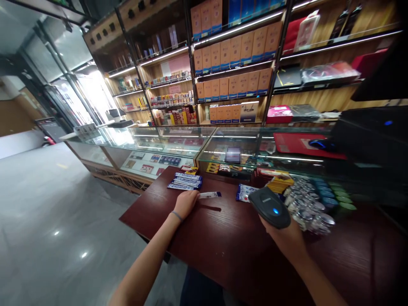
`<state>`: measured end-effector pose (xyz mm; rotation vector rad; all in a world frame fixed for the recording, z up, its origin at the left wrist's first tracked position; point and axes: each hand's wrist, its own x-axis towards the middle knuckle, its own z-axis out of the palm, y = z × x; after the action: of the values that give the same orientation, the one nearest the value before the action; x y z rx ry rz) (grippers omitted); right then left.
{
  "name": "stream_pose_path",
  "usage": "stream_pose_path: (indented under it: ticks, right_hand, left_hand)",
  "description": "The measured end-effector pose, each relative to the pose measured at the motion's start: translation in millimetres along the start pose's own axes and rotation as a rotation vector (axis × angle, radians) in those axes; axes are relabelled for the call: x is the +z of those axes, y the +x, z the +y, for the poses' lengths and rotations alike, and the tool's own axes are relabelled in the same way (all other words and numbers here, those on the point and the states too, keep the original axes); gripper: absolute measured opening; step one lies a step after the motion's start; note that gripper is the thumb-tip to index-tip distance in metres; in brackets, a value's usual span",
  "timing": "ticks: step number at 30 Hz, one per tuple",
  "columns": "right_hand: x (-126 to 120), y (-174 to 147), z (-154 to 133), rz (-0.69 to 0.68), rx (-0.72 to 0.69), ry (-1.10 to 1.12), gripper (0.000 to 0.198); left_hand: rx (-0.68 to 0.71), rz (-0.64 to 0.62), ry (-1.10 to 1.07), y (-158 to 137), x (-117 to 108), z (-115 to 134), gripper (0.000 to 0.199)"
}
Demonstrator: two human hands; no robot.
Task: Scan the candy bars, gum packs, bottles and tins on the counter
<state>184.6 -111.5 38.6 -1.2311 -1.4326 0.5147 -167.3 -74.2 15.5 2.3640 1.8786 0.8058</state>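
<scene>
The step in hand looks to be presenting a slim packet [209, 195] to a black handheld scanner [270, 207], and doing it well is, in my judgement, mostly a matter of angle and steadiness. The packet is at the centre of the frame, held by one end with its dark blue end pointing right; its shadow falls apart from it on the dark red table [223, 238], so it seems to be lifted a little. Its printed face should be turned squarely to the scanner's nose, with no fingertip over the marking and the thin wrapper kept from bending. The scanner, right of centre, aims roughly toward the upper left, so a small turn of the wrist would line it up better than a reach. It also sits close to the yellow packs [280, 182] and the silver-lidded jars [307, 204] at the right, so a wide swing could knock them. The left hand [185, 205] is nearly closed, fingers pinching the packet's near end, below the stacked packets [185, 181] left of centre. The right hand [285, 240] grips the scanner from below; the scanner's head hides most of its fingers, so I cannot tell whether one presses a trigger.
</scene>
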Motion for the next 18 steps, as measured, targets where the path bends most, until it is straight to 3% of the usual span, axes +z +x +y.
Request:
stream_pose_path:
  ticks: [4, 8, 10, 14, 18]
  right_hand:
    - [-3, 2, -3, 0.032, 0.056, 0.059, 0.034]
    - [-10, 5, -8, 0.053, 0.141, 0.076, 0.039]
    - [-14, 7, -9, 0.043, 0.160, 0.045, 0.040]
    - [-23, 12, -8, -0.013, 0.133, -0.040, 0.043]
    - [-27, 13, -5, -0.145, 0.094, -0.158, 0.050]
  left_hand:
    - [-0.180, 0.017, -0.405, 25, 20, 41, 0.030]
    - [-0.427, -0.062, -0.904, 55, 37, 80, 0.032]
    - [-0.486, -0.080, -1.106, 68, 43, 95, 0.036]
    - [-0.519, -0.064, -1.460, 77, 51, 109, 0.044]
    - [-0.597, -0.142, -1.575, 70, 53, 104, 0.045]
